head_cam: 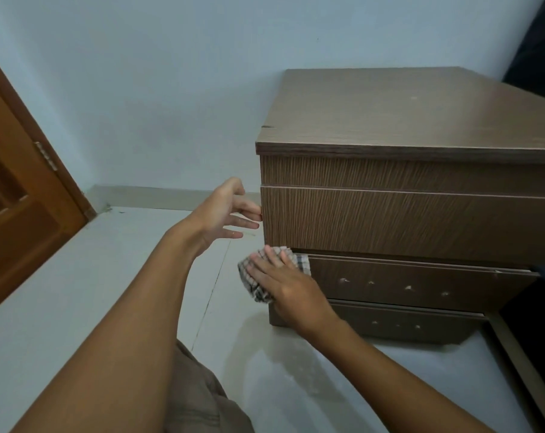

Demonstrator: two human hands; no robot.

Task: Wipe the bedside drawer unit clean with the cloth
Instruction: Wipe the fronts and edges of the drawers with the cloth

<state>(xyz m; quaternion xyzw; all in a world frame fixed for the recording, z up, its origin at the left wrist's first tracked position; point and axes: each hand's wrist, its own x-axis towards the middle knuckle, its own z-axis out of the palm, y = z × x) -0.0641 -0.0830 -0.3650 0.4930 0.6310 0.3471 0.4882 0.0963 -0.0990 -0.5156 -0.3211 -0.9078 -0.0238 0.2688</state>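
Note:
The brown wooden bedside drawer unit (405, 195) stands against the pale wall at the right. Its upper drawer front (421, 220) sticks out over the two lower drawers. My left hand (226, 214) is open, fingers spread, with the fingertips touching the left edge of that upper drawer front. My right hand (287, 289) presses a checked cloth (252, 282) flat against the unit's lower left corner, beside the middle drawer (421, 285). Most of the cloth is hidden under the hand.
A brown wooden door (18, 195) with a hinge is at the left. Pale floor tiles (93, 292) stretch between the door and the unit. A dark object (540, 35) sits at the upper right, a dark gap at the lower right. My trouser knee (199, 398) shows below.

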